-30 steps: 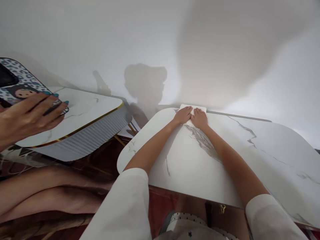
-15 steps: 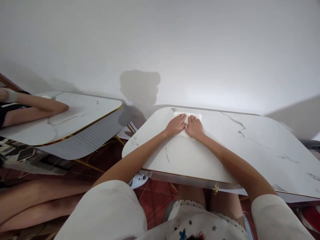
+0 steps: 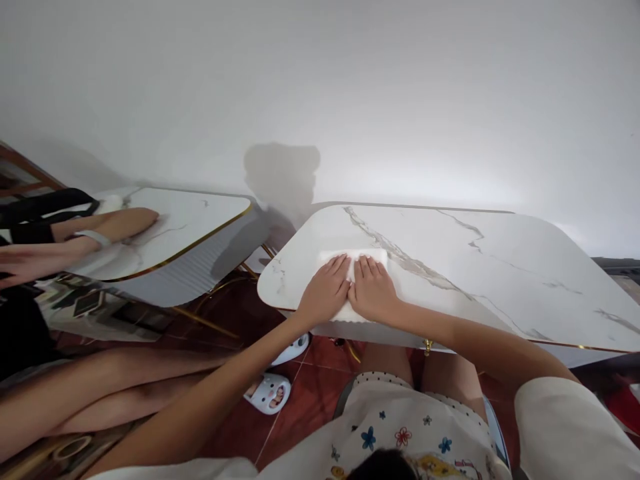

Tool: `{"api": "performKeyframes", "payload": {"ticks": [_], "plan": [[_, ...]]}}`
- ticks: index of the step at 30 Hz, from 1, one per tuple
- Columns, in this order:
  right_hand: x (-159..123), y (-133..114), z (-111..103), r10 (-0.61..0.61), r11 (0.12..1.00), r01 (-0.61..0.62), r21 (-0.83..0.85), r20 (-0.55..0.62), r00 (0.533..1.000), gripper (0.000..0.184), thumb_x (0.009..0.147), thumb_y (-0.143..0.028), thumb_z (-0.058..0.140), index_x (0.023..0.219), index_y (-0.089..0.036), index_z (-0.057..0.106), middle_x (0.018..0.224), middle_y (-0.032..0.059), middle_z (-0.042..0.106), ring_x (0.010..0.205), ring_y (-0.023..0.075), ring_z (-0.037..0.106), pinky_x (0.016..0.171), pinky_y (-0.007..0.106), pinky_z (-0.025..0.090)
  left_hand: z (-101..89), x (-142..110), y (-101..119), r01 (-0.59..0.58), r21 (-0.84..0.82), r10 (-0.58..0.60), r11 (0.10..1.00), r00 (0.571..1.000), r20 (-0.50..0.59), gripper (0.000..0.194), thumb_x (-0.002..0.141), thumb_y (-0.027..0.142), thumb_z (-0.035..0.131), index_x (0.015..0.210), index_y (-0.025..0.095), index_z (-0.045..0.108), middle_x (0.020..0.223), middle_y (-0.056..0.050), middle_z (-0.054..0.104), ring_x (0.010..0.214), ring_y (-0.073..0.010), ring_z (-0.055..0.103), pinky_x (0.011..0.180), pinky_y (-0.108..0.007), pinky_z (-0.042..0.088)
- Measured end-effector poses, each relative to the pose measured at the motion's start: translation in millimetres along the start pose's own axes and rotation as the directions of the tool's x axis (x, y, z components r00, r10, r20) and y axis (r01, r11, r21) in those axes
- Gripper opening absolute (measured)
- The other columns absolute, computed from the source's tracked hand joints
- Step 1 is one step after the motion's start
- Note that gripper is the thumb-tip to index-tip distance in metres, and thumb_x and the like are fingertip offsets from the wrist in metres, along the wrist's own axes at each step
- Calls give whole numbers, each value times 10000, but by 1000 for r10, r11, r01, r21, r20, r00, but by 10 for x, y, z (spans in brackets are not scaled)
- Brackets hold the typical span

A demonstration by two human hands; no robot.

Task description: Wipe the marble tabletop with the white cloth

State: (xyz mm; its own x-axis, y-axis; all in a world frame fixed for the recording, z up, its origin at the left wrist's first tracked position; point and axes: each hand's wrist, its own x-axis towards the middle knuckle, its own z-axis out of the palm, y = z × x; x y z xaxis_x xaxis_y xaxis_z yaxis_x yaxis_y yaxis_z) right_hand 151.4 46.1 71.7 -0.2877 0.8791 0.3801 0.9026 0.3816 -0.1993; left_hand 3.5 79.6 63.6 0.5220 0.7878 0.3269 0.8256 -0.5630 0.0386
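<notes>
A folded white cloth (image 3: 353, 255) lies flat at the near left part of a white, marble-patterned table (image 3: 500, 280), its front edge reaching the table's near edge. My left hand (image 3: 326, 288) rests palm down on the left side of it, fingers stretched forward. Beside it, my right hand (image 3: 373, 287) lies flat on the cloth's right side, the two thumbs close together. Much of the cloth is hidden under both hands. Neither hand wraps its fingers around anything.
A second marble-patterned table (image 3: 185, 217) with a gold edge stands at the left, where another person's arms (image 3: 110, 230) reach over it. That person's legs (image 3: 130, 380) and white clogs (image 3: 270, 393) are below. A brass-coloured fitting (image 3: 428, 347) hangs under my table's edge.
Both my hands and the cloth have moved from the far side of the table back toward me, to the near edge. At the left, more of the other person's arms now shows.
</notes>
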Motion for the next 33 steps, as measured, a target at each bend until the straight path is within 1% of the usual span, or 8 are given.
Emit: {"api": "performKeyframes", "payload": {"ticks": [3,6,9,12,16,20,25,33], "plan": [[-255,51,-142,-31,1000,31,-3,36,999,560,902,-263,369,1372,37,417,1447,218,385,1356,299,333,1118,419,232,-4,-146,264,25,1,-25,1000,1000,-9,545,901,273,258,1394,70,373,1459,-164,389,1375,-263,320,1117,-458,312],[-456,246,-282,-19,999,21,-27,60,998,562,900,-270,353,1386,5,414,1459,186,377,1364,275,325,1124,400,231,50,-114,541,-2,-35,1,999,1000,-10,553,896,278,276,1396,61,366,1465,-176,375,1381,-280,304,1119,-465,304],[-524,519,-397,38,997,-31,-73,106,994,573,894,-275,344,1404,-19,397,1467,167,369,1368,257,323,1118,390,249,144,97,746,-56,-105,56,993,998,1,560,898,289,281,1410,70,341,1475,-177,357,1390,-283,284,1129,-466,280],[-420,797,-460,89,990,-69,-121,171,981,592,892,-280,339,1419,-11,365,1478,168,351,1369,254,321,1114,381,251,251,428,834,-74,-157,79,985,997,26,566,906,306,277,1415,64,325,1487,-177,335,1394,-292,272,1135,-463,264],[-78,1109,-431,135,984,-102,-149,227,965,594,907,-288,323,1426,0,340,1487,171,337,1371,256,315,1109,375,249,361,931,796,-79,-177,90,981,994,56,550,895,265,298,1388,26,350,1474,-197,347,1385,-295,290,1145,-447,247],[323,1348,-297,153,975,-116,-188,199,968,568,914,-263,302,1415,0,353,1479,177,355,1369,251,315,1097,362,246,414,1373,663,-59,-163,69,985,996,57,510,884,199,318,1359,30,391,1453,-183,388,1370,-266,322,1150,-397,241],[744,1606,-122,129,976,-98,-196,154,980,561,918,-258,285,1410,2,356,1476,178,363,1362,256,317,1096,363,237,490,1778,480,-10,-148,16,989,999,42,466,887,175,325,1331,83,433,1431,-135,433,1350,-229,353,1133,-364,270],[1277,1942,31,157,976,-134,-171,127,979,549,910,-251,297,1405,-24,372,1482,155,363,1366,238,310,1100,357,226,729,2363,185,-26,-164,24,986,1000,-16,434,867,148,338,1270,92,489,1374,-130,491,1302,-219,404,1098,-340,308]]}}
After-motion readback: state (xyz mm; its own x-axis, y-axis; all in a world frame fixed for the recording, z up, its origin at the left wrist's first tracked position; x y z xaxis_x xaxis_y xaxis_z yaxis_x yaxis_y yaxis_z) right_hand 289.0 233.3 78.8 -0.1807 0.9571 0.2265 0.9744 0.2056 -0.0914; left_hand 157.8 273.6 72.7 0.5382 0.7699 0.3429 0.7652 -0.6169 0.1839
